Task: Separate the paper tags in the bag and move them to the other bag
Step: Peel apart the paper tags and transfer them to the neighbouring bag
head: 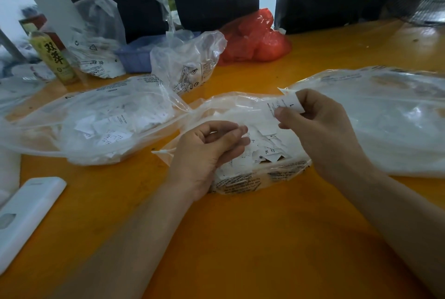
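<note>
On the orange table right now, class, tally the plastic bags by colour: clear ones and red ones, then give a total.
Clear bags: 5 (near middle bag, left bag, right bag, two behind)
Red bags: 1 (red bag)
Total: 6

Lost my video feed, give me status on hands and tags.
Right hand pinching one tag above middle bag. Left hand curled among loose tags. Left bag beside it, path clear.
</note>
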`<move>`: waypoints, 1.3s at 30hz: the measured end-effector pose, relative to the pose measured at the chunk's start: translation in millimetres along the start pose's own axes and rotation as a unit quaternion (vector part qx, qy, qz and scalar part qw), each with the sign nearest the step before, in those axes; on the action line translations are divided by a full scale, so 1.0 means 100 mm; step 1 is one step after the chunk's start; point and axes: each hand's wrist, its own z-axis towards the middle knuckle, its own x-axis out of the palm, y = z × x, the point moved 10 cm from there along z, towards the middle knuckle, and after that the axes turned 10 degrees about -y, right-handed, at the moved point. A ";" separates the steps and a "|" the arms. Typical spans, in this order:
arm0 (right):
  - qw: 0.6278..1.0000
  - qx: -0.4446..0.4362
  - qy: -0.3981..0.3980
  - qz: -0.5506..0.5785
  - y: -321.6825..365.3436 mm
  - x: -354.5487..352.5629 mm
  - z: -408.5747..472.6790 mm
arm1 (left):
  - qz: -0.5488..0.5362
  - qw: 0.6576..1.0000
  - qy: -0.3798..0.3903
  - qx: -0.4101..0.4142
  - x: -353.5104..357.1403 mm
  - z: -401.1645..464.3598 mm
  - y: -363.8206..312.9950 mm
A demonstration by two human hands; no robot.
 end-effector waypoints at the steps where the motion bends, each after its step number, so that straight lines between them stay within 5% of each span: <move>1: 1.000 0.000 0.000 0.006 0.01 0.00 0.00 | -0.001 1.000 0.002 0.003 0.00 0.00 0.00; 13: 0.999 0.001 -0.013 0.031 0.02 -0.02 0.00 | -0.009 0.999 -0.009 0.032 0.01 0.00 -0.04; 39: 0.990 -0.139 0.009 -0.031 0.36 0.06 -0.12 | 0.055 0.997 0.013 0.061 0.02 0.00 -0.06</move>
